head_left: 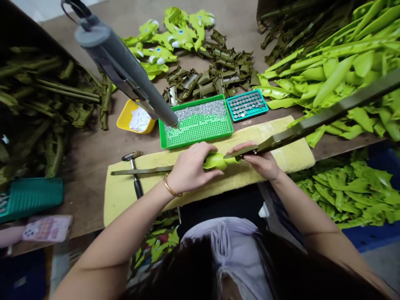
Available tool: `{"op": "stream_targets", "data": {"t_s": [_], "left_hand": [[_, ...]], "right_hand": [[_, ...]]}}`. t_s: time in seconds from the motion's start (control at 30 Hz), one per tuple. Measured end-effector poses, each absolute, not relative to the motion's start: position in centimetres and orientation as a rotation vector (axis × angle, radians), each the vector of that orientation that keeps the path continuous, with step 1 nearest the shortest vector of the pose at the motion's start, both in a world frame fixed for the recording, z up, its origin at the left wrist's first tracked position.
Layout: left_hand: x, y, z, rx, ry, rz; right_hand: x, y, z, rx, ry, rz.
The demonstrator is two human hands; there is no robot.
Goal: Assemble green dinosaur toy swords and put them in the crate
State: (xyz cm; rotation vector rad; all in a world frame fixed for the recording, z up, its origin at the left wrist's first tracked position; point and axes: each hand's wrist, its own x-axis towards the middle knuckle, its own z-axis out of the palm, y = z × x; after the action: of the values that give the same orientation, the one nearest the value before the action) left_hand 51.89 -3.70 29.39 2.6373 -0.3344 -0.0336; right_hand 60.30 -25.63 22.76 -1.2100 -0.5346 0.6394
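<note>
My left hand [192, 164], with a gold bangle at the wrist, is closed around a lime-green plastic part [218, 161]. Out past its other side runs a thin olive strip [140, 170], lying over a hammer [135, 171]. A long, dark olive plastic piece [293, 133] rises to the right, its near end meeting the green part. My right hand [261, 164] grips this piece near that end, thumb and fingers on either side. Both hands are above a folded yellow cloth [281, 160]. Whether the strip and green part are joined is hidden by my left hand.
A grey electric screwdriver [131, 79] hangs over a green tray [200, 141] of small screws. Beside it are a teal tray [246, 106] of round metal pieces and a yellow bowl [121, 121]. Lime-green parts [337, 79] heap up right; olive parts [43, 91] pile left.
</note>
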Motion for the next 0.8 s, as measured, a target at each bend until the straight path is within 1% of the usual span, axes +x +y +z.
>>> {"op": "stream_targets", "data": {"t_s": [0.17,0.27,0.3,0.37,0.4,0.47,0.5,0.53,0.6,0.7,0.8], "left_hand": [[52.7,-4.2,30.6,2.805,-0.390,-0.074],[53.7,-4.3,31.6,2.915,-0.552,-0.229],[54.1,-4.2,31.8,2.907,-0.578,-0.296],[54.7,-3.8,31.8,2.859,-0.575,-0.382],[54.9,-3.6,31.8,2.841,-0.557,-0.390],[55.1,-3.3,31.6,2.819,-0.537,-0.391],[55.1,-3.2,31.6,2.814,-0.530,-0.403],[55.1,-3.2,31.7,2.811,-0.523,-0.421],[55.0,-3.2,31.9,2.810,-0.504,-0.461],[55.1,-3.3,32.1,2.805,-0.494,-0.497],[55.5,-3.3,32.2,2.794,-0.496,-0.525]], "right_hand": [[59.1,-25.3,23.3,-1.340,-0.548,0.581],[60.3,-25.8,24.0,-1.515,-0.716,0.566],[61.6,-26.1,24.3,-1.630,-0.776,0.533],[65.8,-26.5,24.9,-1.904,-0.784,0.358],[68.5,-26.3,25.1,-2.063,-0.676,0.168],[74.3,-25.3,25.3,-2.190,-0.539,0.011],[77.1,-24.5,25.3,-2.408,-0.460,-0.033],[79.6,-23.6,25.3,-2.637,-0.440,0.005],[83.2,-21.7,25.0,-2.899,-0.398,0.083],[85.2,-19.8,24.4,-2.954,-0.344,0.133],[84.9,-19.4,23.6,-2.941,-0.290,0.149]]}}
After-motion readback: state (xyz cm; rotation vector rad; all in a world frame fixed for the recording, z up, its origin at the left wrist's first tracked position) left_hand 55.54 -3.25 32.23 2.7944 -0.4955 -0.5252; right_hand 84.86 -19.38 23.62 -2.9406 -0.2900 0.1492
